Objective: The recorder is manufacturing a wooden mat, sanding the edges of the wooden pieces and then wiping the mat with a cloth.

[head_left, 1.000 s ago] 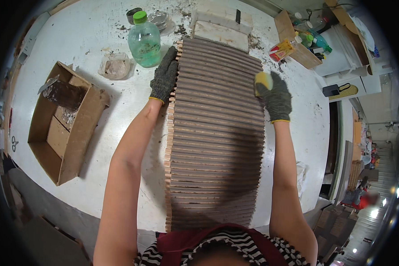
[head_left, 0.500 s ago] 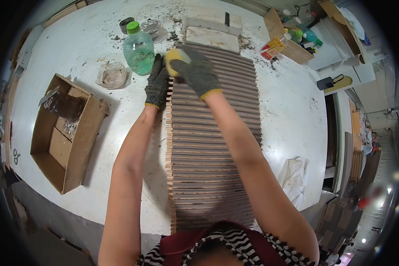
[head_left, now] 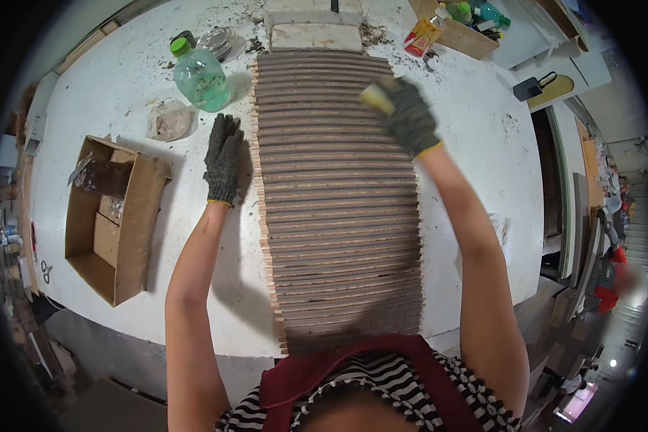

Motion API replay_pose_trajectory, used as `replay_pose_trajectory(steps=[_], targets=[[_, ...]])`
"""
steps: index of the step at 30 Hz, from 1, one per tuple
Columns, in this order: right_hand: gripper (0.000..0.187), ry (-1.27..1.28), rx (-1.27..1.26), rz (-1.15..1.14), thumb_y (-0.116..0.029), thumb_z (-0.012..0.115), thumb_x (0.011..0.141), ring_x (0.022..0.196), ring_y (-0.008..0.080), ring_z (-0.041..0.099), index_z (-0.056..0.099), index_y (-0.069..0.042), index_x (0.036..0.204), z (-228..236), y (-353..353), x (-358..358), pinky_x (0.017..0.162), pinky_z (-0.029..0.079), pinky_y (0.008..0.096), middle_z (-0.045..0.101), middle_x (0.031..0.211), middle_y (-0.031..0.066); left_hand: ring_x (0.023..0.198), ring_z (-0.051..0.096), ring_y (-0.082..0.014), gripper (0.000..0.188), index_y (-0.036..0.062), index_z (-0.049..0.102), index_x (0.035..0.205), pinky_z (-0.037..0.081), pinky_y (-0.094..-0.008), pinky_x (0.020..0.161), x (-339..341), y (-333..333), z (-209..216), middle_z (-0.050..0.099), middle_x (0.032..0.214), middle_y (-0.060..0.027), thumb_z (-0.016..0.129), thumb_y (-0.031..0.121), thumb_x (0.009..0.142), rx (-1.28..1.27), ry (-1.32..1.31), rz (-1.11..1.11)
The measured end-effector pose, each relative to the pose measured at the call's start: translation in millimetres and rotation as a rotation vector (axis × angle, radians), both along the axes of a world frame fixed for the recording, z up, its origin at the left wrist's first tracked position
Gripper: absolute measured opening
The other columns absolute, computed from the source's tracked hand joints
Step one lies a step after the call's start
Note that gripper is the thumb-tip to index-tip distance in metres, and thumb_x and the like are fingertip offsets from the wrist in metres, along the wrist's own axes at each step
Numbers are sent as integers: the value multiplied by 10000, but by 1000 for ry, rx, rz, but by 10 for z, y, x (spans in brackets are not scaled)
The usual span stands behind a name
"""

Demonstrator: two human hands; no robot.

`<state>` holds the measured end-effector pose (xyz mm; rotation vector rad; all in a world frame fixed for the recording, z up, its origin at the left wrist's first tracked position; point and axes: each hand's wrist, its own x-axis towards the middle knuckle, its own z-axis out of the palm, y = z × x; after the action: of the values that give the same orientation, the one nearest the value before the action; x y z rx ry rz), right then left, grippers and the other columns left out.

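A long row of narrow wooden strips (head_left: 335, 180) with dark grey-brown tops lies side by side in front of me, their pale ends showing along the left edge. My right hand (head_left: 412, 119), in a dark knitted glove, grips a yellow sponge (head_left: 376, 99) over the far right part of the strips. Motion blurs it, and I cannot tell whether the sponge touches them. My left hand (head_left: 224, 160), gloved alike, is open with fingers stretched out, at the white table (head_left: 237, 237) just left of the strips, apart from them.
White blocks (head_left: 317, 36) stand against the strips' far end. At left are a green-capped bottle (head_left: 200, 81) of greenish liquid, a clear plastic tub (head_left: 171, 120), an open cardboard box (head_left: 140, 230) and scissors (head_left: 46, 271). Far right, a carton (head_left: 464, 39) holds bottles. Dark crumbs lie around.
My right hand has swept the sponge rightward across the strips, from their left edge towards the right. My left hand has come away from the strips' edge, nearer to me. The view has shifted.
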<state>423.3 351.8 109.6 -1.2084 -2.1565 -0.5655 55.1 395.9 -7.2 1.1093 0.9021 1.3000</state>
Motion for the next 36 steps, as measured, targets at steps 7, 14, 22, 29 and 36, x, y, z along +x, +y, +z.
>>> replay_pose_trajectory(steps=[7, 14, 22, 29, 36], targets=[[459, 85, -582, 290, -319, 575, 1005, 1230, 306, 581, 511, -143, 1424, -225, -1115, -620, 1076, 455, 438, 608, 1326, 128, 1442, 404, -288, 551, 11, 300, 1569, 330, -395, 1198, -102, -176, -100, 379, 1585, -164, 471, 100, 1052, 93, 146, 16], [407, -16, -235, 218, -252, 617, 956, 870, 311, 683, 560, -113, 1334, -110, -936, -586, 779, 574, 447, 662, 1152, 134, 1432, 418, -288, 543, 4, 313, 1561, 329, -398, 1198, -137, -443, -107, 391, 1580, -160, 469, 86, 1048, 60, 97, 55], [389, 265, -500, 401, -291, 640, 972, 1152, 291, 630, 597, -102, 1310, 63, -1616, -725, 984, 520, 437, 628, 1283, 146, 1424, 429, -294, 533, 10, 315, 1561, 349, -406, 1188, -213, -936, -15, 405, 1566, -174, 461, 85, 1054, 33, 137, 81], [467, 3, -434, 139, -229, 620, 963, 1011, 297, 669, 543, -143, 1416, -168, -1532, -40, 941, 552, 429, 648, 1273, 103, 1423, 429, -301, 530, 2, 296, 1566, 355, -409, 1189, -378, -1645, 101, 390, 1575, -179, 434, 66, 1058, -54, 126, 84], [515, 132, -435, 104, -357, 761, 875, 1131, 331, 612, 588, -234, 1344, -161, -2007, 165, 955, 531, 419, 619, 1307, 107, 1509, 296, -304, 641, 17, 315, 1567, 179, -443, 1257, -586, -3034, 847, 336, 1617, -175, 573, 213, 1013, -12, 624, -199]])
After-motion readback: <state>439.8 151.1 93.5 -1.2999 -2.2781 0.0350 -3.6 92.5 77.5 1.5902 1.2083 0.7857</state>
